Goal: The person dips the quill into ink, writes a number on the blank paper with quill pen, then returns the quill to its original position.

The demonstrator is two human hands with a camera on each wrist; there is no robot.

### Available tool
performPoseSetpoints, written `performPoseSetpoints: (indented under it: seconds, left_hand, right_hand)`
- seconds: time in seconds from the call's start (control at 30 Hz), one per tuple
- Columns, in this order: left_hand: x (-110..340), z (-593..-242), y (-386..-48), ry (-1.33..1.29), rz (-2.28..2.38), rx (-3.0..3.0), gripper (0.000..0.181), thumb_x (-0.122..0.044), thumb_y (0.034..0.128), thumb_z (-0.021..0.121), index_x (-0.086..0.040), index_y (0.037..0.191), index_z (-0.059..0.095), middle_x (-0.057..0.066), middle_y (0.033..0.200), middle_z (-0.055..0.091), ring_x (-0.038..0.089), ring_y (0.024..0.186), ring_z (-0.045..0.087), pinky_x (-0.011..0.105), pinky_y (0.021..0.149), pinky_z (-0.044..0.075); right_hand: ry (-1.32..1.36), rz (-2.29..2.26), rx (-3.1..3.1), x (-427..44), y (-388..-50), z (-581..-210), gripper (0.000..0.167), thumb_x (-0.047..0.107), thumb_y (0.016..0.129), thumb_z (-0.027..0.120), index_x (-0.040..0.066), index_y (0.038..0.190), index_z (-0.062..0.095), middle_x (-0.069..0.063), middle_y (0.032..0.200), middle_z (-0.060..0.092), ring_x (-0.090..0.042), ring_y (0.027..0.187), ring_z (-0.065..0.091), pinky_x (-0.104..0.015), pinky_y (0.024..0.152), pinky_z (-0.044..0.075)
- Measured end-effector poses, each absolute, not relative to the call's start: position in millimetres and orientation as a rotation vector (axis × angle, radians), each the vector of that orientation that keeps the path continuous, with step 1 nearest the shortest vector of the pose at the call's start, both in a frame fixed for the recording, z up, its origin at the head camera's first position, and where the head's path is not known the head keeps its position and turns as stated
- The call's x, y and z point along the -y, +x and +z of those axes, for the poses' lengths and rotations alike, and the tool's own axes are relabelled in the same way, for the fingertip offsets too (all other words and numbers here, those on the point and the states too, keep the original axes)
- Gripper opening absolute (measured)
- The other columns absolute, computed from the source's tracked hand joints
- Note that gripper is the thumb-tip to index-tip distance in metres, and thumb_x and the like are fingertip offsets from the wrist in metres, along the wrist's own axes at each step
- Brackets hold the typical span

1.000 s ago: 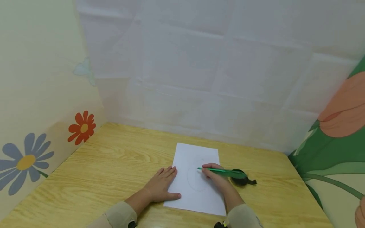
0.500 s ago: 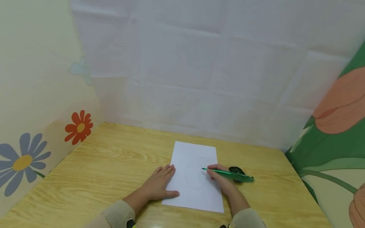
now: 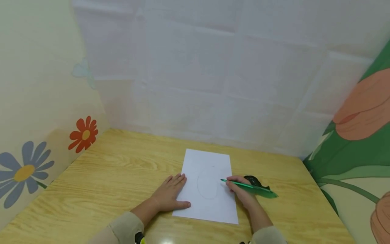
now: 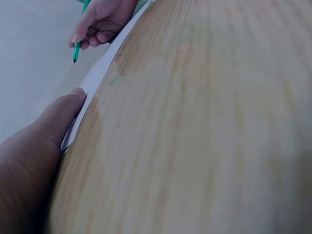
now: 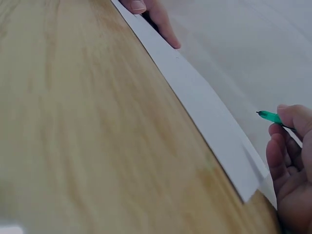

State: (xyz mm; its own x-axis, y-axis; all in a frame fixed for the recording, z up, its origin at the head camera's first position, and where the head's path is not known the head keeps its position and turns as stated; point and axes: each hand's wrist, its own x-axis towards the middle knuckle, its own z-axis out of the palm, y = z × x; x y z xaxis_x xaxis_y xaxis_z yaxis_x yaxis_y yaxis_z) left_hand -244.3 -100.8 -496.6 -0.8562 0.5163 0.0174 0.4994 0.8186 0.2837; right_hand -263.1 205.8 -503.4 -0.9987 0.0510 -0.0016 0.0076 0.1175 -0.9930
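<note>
On the table lies a sheet of white paper (image 3: 195, 210) with a faint, curved pen line like a partial oval. A small mark shows above it. My left hand (image 3: 170, 195) rests spread on the paper's left edge, its thumb (image 4: 61, 114) lying on the sheet. My right hand (image 3: 242, 193), over the paper's right edge, pinches a green pen (image 3: 253, 188) with a feather-shaped end pointing right. In the right wrist view the pen's dark tip (image 5: 258, 113) is raised above the sheet.
A black, curved object (image 3: 253, 180) lies just beyond my right hand, partly behind the pen. Wood-grain table (image 3: 134, 159) surrounds the paper. A white sheet (image 3: 189, 67) hangs at the back, with flower-printed walls on both sides.
My right hand has drawn the pen to the right, from the curve toward the paper's right edge. The left hand stays on the sheet. The head view has shifted slightly.
</note>
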Motion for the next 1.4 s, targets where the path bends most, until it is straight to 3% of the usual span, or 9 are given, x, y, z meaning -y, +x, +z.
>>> performPoseSetpoints:
  seconds: [0.2,0.83,1.07,1.4]
  left_hand:
    - [104,-497,-245,0.82,0.431,-2.942,0.1,-0.069,0.0842,0.056,-0.001,0.152,0.029,0.014,0.161,0.026,0.031,0.152,0.02,0.052,0.124,0.013]
    - [106,-497,-245,0.844,0.478,-2.948,0.101,-0.069,0.0836,0.057,0.002,0.15,0.033,0.018,0.159,0.03,0.035,0.15,0.023,0.055,0.122,0.015]
    - [105,-498,-246,0.855,0.481,-2.952,0.101,-0.069,0.0835,0.058,0.003,0.15,0.033,0.018,0.159,0.03,0.036,0.15,0.024,0.055,0.122,0.016]
    - [105,-501,-249,0.856,0.483,-2.958,0.101,-0.069,0.0834,0.057,0.002,0.15,0.034,0.017,0.159,0.031,0.035,0.15,0.024,0.055,0.122,0.016]
  right_hand:
    - [-0.084,2.02,2.321,-210,-258,-501,0.029,0.01,0.087,0.072,-0.007,0.11,0.065,0.0,0.091,0.067,-0.012,0.073,0.06,-0.02,0.067,0.053]
    - [-0.064,2.051,2.101,-233,-243,-498,0.027,0.006,0.089,0.07,-0.013,0.107,0.062,0.009,0.071,0.061,-0.006,0.065,0.057,-0.02,0.062,0.051]
    - [-0.184,2.064,2.057,-248,-242,-496,0.019,0.01,0.088,0.071,-0.003,0.102,0.066,0.009,0.076,0.064,-0.008,0.068,0.059,-0.02,0.064,0.052]
    - [-0.188,2.021,2.063,-263,-242,-496,0.02,0.011,0.093,0.067,-0.004,0.104,0.062,0.009,0.076,0.07,-0.004,0.071,0.065,-0.019,0.066,0.056]
